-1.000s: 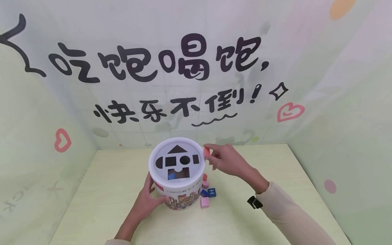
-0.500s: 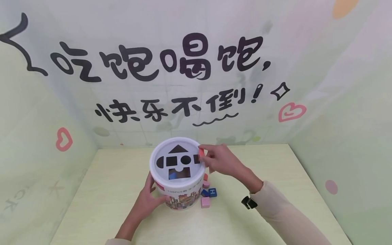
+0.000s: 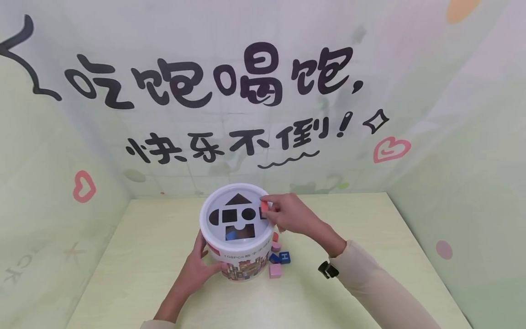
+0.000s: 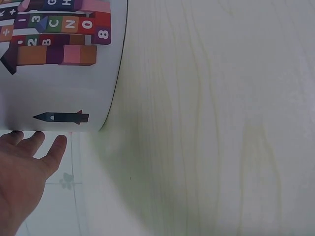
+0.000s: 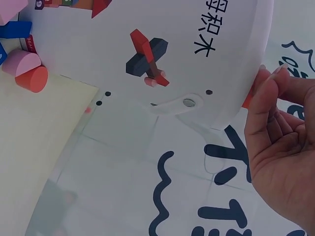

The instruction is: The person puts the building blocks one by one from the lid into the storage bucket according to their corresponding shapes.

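A white toy-block bucket (image 3: pixel 245 269) with a printed label stands on the table, its lid (image 3: pixel 219 234) pierced by several shaped holes. My left hand (image 3: pixel 196 273) holds the bucket's left side, thumb in front and fingers round behind. Between thumb and index finger, my right hand (image 3: pixel 293 214) pinches a small orange-red block (image 3: pixel 264 206) over the lid's right part, right at the small rectangular hole. In the right wrist view the lid's rim and the fingers hide most of that block (image 5: pixel 247 100). A blue block shows inside through the large notched hole.
Right of the bucket lie several loose blocks: a blue one marked H (image 3: pixel 284 257), a pink one (image 3: pixel 275 271), a pink half-round (image 5: pixel 22 63) and an orange-red cylinder (image 5: pixel 32 79). Behind the pale wooden table (image 3: pixel 139 256) rises a printed wall (image 3: pixel 164 36); more walls flank both sides.
My right hand has moved left with the orange-red block, from beside the bucket's rim to over the small rectangular hole. The left hand and bucket stay put.
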### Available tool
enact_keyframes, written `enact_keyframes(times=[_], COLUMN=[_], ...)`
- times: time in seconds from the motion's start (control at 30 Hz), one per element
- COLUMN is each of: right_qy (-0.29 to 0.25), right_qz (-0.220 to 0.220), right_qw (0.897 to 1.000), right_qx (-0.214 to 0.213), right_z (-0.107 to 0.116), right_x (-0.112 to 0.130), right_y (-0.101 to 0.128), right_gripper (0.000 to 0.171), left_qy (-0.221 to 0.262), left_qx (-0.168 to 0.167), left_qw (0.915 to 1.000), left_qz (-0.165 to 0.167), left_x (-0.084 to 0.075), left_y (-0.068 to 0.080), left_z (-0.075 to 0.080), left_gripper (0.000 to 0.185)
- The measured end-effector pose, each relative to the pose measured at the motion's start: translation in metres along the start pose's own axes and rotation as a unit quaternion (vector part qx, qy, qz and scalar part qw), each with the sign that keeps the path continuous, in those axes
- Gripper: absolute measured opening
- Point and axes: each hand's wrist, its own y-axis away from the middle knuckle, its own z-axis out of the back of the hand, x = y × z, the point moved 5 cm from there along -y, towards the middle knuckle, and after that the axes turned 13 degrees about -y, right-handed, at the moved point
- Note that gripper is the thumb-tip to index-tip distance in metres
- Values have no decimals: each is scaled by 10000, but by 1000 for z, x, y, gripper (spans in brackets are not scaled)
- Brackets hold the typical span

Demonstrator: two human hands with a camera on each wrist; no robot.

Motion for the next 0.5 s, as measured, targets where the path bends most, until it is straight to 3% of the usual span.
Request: enact_keyframes(times=[0.5], right_qy=[-69], right_qz=[-70], right_qw=[9999], right_qx=[37], right_z=[-1], right_x=[-1], right_y=[-2], right_gripper=[43], left_qy=[39], left_qx=[21], left_qw=[10000], left_qz=[-42], left_x=[-1], left_y=[-1], left_z=[0], left_gripper=[120])
